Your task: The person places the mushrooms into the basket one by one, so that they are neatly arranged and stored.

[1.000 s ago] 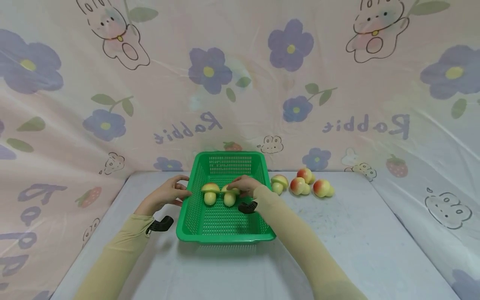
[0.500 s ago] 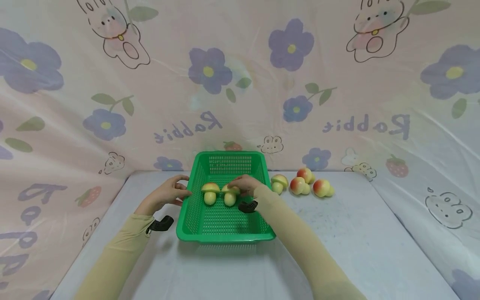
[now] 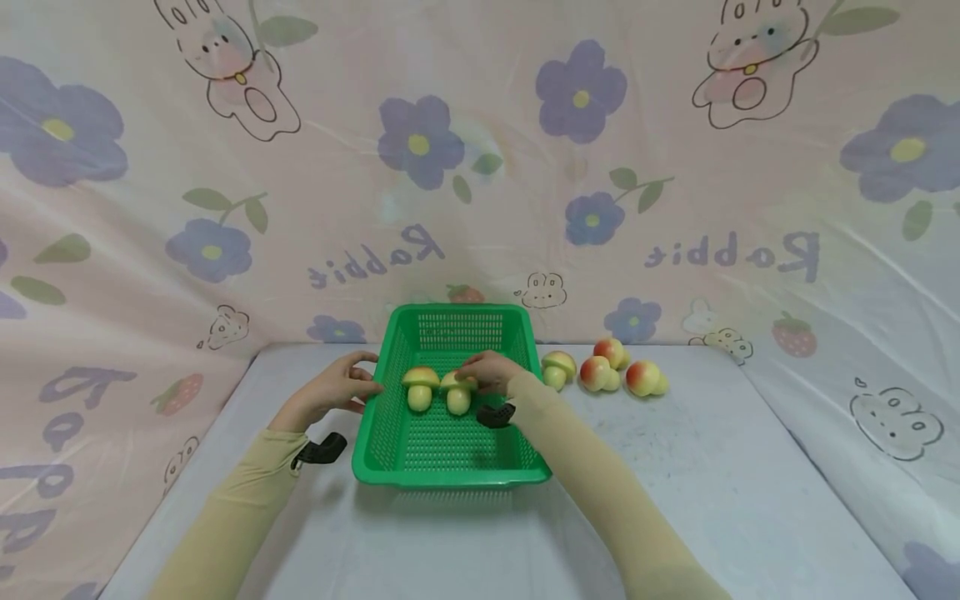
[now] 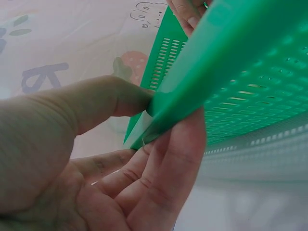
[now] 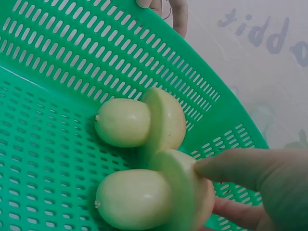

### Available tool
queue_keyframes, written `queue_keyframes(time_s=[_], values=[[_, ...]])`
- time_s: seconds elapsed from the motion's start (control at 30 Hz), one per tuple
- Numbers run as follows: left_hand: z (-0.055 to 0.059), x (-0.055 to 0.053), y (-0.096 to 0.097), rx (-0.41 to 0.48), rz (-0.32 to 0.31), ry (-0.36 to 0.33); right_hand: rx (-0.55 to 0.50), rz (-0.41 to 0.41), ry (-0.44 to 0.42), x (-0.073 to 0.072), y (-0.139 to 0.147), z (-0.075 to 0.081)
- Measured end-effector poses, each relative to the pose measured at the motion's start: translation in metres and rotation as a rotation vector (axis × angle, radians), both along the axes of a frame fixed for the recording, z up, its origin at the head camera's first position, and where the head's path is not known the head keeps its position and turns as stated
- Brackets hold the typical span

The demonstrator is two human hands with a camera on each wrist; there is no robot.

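Note:
A green plastic basket (image 3: 450, 477) with slotted sides stands on the table. My left hand (image 3: 333, 386) pinches its left rim, thumb on the upper side and fingers under the lip, as the left wrist view shows. Inside lie two model mushrooms side by side, each with a pale stem and a yellow-red cap. The left mushroom (image 3: 420, 388) touches or nearly touches the right mushroom (image 5: 137, 198). My right hand (image 3: 491, 371) reaches over the right wall and holds the right mushroom's cap between thumb and fingers. Part of that cap is hidden behind the fingers.
Right of the basket, another model mushroom (image 3: 557, 369) lies close to the wall. Several more red-and-yellow ones sit beyond it, among them a mushroom (image 3: 646, 378) farthest right. A printed cloth (image 3: 495, 208) hangs behind the white table (image 3: 720, 467).

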State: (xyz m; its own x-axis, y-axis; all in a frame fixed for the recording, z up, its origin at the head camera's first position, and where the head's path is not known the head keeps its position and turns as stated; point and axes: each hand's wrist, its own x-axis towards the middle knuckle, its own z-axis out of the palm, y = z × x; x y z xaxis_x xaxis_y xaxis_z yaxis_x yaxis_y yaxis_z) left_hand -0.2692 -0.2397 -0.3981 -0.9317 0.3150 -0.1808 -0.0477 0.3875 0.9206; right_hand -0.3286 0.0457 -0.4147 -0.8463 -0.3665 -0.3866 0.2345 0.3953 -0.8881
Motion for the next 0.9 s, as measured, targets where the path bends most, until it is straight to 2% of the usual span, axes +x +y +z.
queue_keyframes(time_s=[0.5, 0.67, 0.77, 0.9], values=[[0.001, -0.001, 0.001, 0.001, -0.011, -0.003, -0.066, -0.026, -0.016, 0.003, 0.004, 0.004], [-0.001, 0.000, 0.002, -0.006, -0.012, -0.005, -0.062, -0.058, -0.036, 0.001, 0.010, 0.007], [-0.001, 0.000, 0.002, -0.007, -0.007, -0.010, -0.072, -0.071, -0.041, -0.001, 0.015, 0.010], [0.000, 0.000, 0.000, -0.015, 0.003, -0.013, -0.133, -0.046, -0.034, -0.004, 0.023, 0.019]])
